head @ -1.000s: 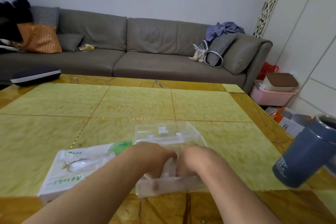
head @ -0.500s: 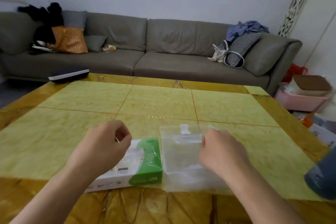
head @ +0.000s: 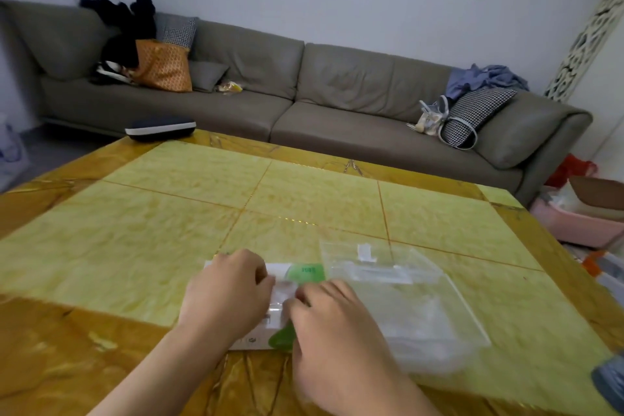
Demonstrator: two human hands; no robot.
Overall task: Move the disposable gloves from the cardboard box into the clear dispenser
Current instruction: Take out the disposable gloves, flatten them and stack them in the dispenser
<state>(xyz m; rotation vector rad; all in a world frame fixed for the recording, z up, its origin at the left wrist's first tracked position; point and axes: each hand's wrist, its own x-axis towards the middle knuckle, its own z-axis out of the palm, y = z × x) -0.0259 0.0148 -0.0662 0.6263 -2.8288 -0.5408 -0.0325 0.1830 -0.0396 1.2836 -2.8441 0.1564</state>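
A white and green cardboard glove box [head: 305,273] lies flat on the yellow table [head: 141,233], mostly covered by both hands. Thin clear plastic gloves [head: 283,295] show at its top opening. My left hand [head: 225,292] sits over the box's left part with fingers curled at the gloves. My right hand [head: 332,321] reaches in from the right, its fingertips curled onto the same clear gloves. The clear dispenser [head: 435,311] stands just right of the box, open at the top, with its lid leaning behind it.
A dark blue cup [head: 611,382] shows at the table's right front edge. A grey sofa [head: 304,91] with bags and cushions runs behind the table. A dark flat case [head: 160,128] lies at the far left corner. Pink bins [head: 580,216] stand on the floor at right.
Both hands left the dispenser and came together over the glove box. The right hand crossed from the dispenser to the box opening; the left hand came down onto the box.
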